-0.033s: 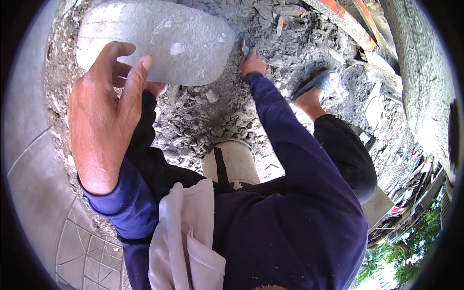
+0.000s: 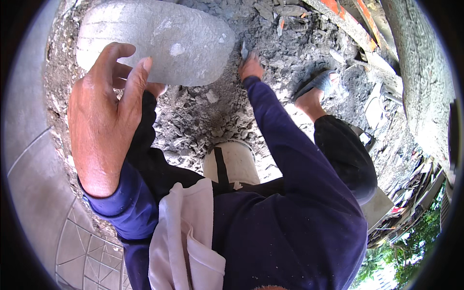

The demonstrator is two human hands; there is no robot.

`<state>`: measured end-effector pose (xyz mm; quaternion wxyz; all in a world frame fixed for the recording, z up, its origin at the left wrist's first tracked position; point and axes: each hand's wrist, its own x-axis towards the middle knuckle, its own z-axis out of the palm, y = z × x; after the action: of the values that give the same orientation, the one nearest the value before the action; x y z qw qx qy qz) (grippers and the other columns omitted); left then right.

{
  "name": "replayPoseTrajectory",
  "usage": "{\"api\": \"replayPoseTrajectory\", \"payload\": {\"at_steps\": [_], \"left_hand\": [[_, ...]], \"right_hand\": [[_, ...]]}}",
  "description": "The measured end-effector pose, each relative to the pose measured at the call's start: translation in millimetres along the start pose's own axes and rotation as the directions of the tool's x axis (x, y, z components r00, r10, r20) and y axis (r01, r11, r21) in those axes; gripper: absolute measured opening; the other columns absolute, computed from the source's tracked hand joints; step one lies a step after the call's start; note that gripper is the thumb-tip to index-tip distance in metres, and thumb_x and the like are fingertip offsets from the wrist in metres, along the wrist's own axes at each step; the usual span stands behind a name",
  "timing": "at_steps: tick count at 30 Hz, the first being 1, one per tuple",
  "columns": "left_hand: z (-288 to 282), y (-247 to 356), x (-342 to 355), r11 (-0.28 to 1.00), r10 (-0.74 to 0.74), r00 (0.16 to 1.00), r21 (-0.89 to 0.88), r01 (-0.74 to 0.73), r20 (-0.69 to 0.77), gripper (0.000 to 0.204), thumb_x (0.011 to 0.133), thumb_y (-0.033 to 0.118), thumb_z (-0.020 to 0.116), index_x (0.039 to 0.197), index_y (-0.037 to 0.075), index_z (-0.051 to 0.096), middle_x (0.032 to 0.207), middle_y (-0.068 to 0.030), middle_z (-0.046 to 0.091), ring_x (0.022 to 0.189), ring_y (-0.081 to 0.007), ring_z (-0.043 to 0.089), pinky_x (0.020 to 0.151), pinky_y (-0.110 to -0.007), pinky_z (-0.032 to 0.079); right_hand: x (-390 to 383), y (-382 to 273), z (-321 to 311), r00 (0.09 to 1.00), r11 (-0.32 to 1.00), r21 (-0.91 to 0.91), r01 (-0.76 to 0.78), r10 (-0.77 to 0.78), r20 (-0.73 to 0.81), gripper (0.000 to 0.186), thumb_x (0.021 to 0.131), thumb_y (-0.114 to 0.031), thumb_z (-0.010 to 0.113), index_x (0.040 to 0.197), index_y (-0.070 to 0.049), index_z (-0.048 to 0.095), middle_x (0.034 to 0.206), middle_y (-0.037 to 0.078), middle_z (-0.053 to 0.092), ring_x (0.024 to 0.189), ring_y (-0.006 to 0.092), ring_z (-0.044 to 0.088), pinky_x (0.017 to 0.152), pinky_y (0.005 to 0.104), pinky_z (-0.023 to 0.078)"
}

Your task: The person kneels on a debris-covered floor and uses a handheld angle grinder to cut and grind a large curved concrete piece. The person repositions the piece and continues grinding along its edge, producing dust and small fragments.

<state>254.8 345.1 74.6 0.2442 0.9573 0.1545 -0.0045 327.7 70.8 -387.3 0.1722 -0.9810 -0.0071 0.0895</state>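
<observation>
A large pale grey rounded block (image 2: 193, 43), stone-like, lies on the rubble at the far left. My left hand (image 2: 106, 106) is raised in front of its near left part, fingers curved and apart, with nothing between them. Whether the fingertips touch the block I cannot tell. Beyond the block's right end, low over the broken grey rubble (image 2: 290, 43), my right hand (image 2: 251, 66) is closed on a small tool with a narrow, pointed grey blade (image 2: 244, 49). Its handle is hidden in the fist, and its exact kind is unclear.
Below me an off-white bucket-like container (image 2: 239, 162) with a dark band stands between my legs. My sandalled foot (image 2: 319, 87) rests on rubble at the right. Orange-marked boards (image 2: 345, 21) and a rough pillar (image 2: 425, 72) rise beyond it. Paving (image 2: 38, 179) runs along the left.
My right hand has shifted slightly left and nearer, and the blade's tip points more upright. My left hand and the block stay nearly in place.
</observation>
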Motion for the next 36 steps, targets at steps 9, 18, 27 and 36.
{"api": "replayPoseTrajectory", "payload": {"at_steps": [9, 18, 27, 36], "left_hand": [[-2, 6, 0, 0.999, -0.054, 0.997, 0.005, 0.054, 0.061, 0.031, 0.103, 0.028, 0.07, 0.118, 0.001, 0.069, 0.088, -0.0173, 0.078, 0.076, -0.0254, 0.076, 0.066, -0.037, 0.055], [1, -14, -13, 0.98, 0.156, 0.986, 0.131, -0.147, -0.055, 0.028, 0.102, 0.025, 0.068, 0.117, 0.001, 0.067, 0.076, -0.012, 0.076, 0.07, -0.0257, 0.075, 0.064, -0.035, 0.053], [-8, 7, -15, 0.998, 0.031, 0.999, -0.052, -0.029, 0.035, 0.029, 0.102, 0.028, 0.067, 0.117, 0.003, 0.067, 0.065, -0.0084, 0.072, 0.062, -0.0234, 0.073, 0.063, -0.035, 0.053], [-21, 33, -13, 0.992, 0.039, 0.987, -0.121, -0.02, 0.155, 0.03, 0.102, 0.027, 0.067, 0.117, 0.002, 0.068, 0.071, -0.0093, 0.075, 0.065, -0.0228, 0.074, 0.062, -0.035, 0.052]], "right_hand": [[-175, -41, 48, 0.631, 0.943, 0.191, 0.274, -0.325, 0.704, 0.046, 0.097, -0.033, 0.065, 0.132, -0.003, 0.057, 0.119, 0.027, 0.071, 0.104, 0.0462, 0.071, 0.091, 0.0558, 0.057], [-110, 15, -42, 0.838, 0.953, -0.143, 0.269, -0.158, 0.523, 0.038, 0.09, -0.028, 0.071, 0.122, -0.011, 0.059, 0.119, 0.021, 0.073, 0.089, 0.0409, 0.076, 0.073, 0.0545, 0.061], [-59, 72, -51, 0.818, 0.905, -0.36, 0.226, 0.025, 0.575, 0.047, 0.098, -0.036, 0.058, 0.141, -0.017, 0.063, 0.138, 0.016, 0.069, 0.1, 0.0406, 0.076, 0.086, 0.0524, 0.06], [-106, 17, -50, 0.748, 0.935, -0.197, 0.295, -0.097, 0.657, 0.05, 0.097, -0.025, 0.06, 0.145, -0.013, 0.056, 0.143, 0.02, 0.065, 0.094, 0.0382, 0.078, 0.083, 0.0491, 0.062]]}}
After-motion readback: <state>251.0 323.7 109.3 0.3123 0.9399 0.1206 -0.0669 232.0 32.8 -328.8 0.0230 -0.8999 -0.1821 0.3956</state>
